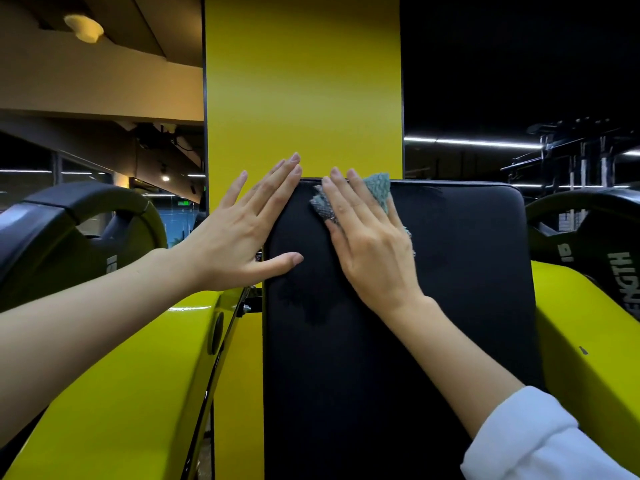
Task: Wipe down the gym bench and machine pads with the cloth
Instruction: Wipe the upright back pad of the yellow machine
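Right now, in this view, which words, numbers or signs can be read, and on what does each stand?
"ENGTH": white letters turned sideways on the right weight plate; the word's start is out of view.
Short white mark on the same plate: too blurred to read.
Short white mark on the left weight plate: too blurred to read.
Green sign far behind: too small to read.

Two hands (239,233) (367,247), one cloth (379,190), one pad (450,271), two weight plates (69,237) (588,230).

Black pad (433,306): right half and near section unobstructed. Left hand (239,233) and right hand (367,244) occupy its far left corner. Yellow column (301,98) stands behind the far edge. Left weight plate (62,244), right weight plate (595,230) and yellow frame (131,375) flank the sides.
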`<action>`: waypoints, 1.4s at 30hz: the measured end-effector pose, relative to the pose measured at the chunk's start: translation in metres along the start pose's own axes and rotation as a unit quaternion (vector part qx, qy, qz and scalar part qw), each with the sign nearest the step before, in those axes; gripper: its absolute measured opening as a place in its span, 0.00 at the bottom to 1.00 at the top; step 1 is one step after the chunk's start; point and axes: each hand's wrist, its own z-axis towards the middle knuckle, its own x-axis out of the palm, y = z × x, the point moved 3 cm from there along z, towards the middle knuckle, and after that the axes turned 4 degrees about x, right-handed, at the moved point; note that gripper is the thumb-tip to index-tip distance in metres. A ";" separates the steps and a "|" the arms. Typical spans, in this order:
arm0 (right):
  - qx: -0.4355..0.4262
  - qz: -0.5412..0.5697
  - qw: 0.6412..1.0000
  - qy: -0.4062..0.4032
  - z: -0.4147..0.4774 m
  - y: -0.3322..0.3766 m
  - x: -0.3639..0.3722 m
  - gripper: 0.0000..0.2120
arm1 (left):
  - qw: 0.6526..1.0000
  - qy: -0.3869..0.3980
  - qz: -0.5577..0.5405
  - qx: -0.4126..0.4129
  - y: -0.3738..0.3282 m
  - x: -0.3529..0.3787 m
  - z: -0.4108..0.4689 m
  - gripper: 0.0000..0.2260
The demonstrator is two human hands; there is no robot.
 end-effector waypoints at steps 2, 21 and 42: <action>0.010 -0.005 1.000 0.006 0.000 -0.017 -0.007 0.21 | 1.000 0.001 0.005 0.002 0.000 0.000 0.000 0.43; 0.018 0.016 1.000 -0.005 0.003 0.012 0.005 0.21 | 0.996 0.035 0.086 -0.012 -0.002 -0.008 0.001 0.44; 0.189 0.038 0.981 -0.029 -0.016 -0.073 -0.029 0.23 | 0.979 0.007 0.172 0.112 -0.039 0.012 0.037 0.32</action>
